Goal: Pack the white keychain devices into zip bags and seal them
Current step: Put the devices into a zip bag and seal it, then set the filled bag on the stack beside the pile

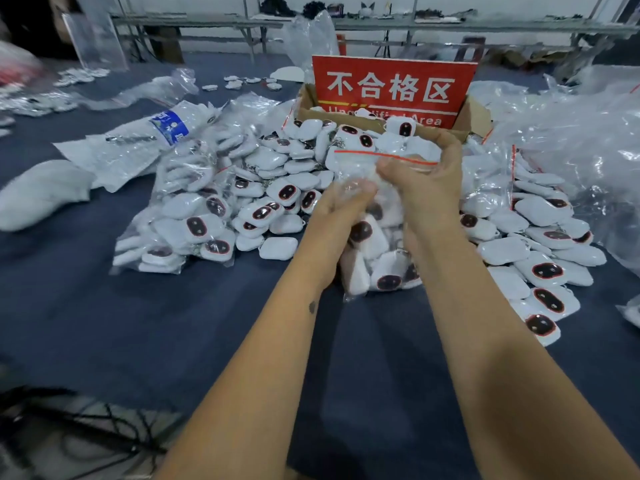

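Observation:
Both my hands hold one clear zip bag (375,251) with a red strip along its top, filled with several white keychain devices. My left hand (341,211) grips the bag's upper left side. My right hand (427,178) pinches the bag just under the red strip. The bag's bottom rests on the dark blue table (173,323). A big heap of loose white devices (277,188) with dark oval faces lies behind and to both sides. A filled bag (180,220) lies at the left of the heap.
A cardboard box (474,117) with a red sign (393,88) stands behind the heap. A plastic water bottle (162,129) lies at the left on empty bags. Crumpled clear plastic (581,133) piles up at the right. Dark cables (86,427) lie at the lower left.

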Tool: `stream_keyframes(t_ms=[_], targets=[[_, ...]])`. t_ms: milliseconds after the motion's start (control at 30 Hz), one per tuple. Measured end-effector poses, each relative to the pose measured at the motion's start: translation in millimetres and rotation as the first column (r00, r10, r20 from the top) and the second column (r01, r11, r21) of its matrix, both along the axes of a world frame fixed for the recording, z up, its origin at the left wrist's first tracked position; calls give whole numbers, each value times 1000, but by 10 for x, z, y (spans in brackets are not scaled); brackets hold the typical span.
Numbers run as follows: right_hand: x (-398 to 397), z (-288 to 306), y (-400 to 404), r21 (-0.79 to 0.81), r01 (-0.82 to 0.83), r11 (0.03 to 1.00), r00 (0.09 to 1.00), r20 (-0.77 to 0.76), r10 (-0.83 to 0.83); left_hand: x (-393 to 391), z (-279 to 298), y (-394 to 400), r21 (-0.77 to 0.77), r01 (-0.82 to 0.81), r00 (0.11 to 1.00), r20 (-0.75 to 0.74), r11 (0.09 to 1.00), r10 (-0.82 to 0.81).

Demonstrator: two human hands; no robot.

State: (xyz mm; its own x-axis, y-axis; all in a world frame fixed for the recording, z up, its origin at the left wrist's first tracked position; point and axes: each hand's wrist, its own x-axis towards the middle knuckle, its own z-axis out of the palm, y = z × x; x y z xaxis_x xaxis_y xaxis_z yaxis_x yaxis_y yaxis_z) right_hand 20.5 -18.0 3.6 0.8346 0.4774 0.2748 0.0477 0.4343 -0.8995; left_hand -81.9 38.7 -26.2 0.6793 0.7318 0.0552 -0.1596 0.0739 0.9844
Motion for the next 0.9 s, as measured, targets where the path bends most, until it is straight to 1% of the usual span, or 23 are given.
stream_keyframes(t_ms=[67, 100, 200, 300, 367, 467, 533, 600, 667, 733, 767, 800, 833, 867, 900], targets=[[-130, 130, 162, 60, 19, 998, 999, -38, -17, -168, 17, 50, 43, 11, 999, -51, 999, -9], [-210, 191, 264, 73, 22, 997, 999, -45, -19, -254, 36, 96, 62, -18, 998, -65, 998, 22], [-441, 339, 570, 61, -40, 997, 999, -10, 41, -524, 209, 307, 141, -184, 980, -49, 973, 192], [-601, 391, 770, -38, -185, 982, 978, 92, 187, -792, 477, 589, 179, -344, 936, -16, 922, 352], [-656, 336, 823, -111, -239, 965, 958, 135, 253, -943, 651, 781, 238, -376, 912, -77, 895, 404], [-647, 150, 813, -217, -256, 942, 945, 147, 291, -1123, 848, 1090, 322, -390, 867, -188, 863, 462], [-563, 7, 755, -282, -222, 933, 951, 149, 271, -1230, 916, 1310, 392, -420, 809, -248, 819, 533], [-452, -143, 657, -347, -171, 922, 956, 168, 241, -1304, 880, 1507, 484, -402, 710, -373, 778, 598], [-336, -294, 545, -420, -106, 901, 954, 212, 211, -1329, 758, 1625, 579, -339, 555, -513, 741, 655], [-238, -404, 461, -477, -54, 877, 952, 242, 189, -1285, 636, 1709, 648, -315, 405, -569, 693, 716], [-201, -436, 441, -488, -41, 872, 953, 244, 181, -1241, 614, 1715, 679, -326, 331, -570, 658, 752], [-178, -449, 435, -493, -33, 869, 953, 246, 176, -1187, 623, 1686, 721, -341, 251, -549, 603, 797], [-159, -462, 424, -507, -23, 862, 948, 262, 180, -1121, 636, 1644, 777, -351, 176, -494, 523, 852], [-168, -464, 427, -527, -17, 850, 935, 293, 200, -1075, 671, 1578, 836, -355, 116, -404, 418, 907], [-173, -467, 413, -548, -7, 837, 913, 339, 229, -1007, 684, 1507, 879, -358, 99, -300, 315, 949]])
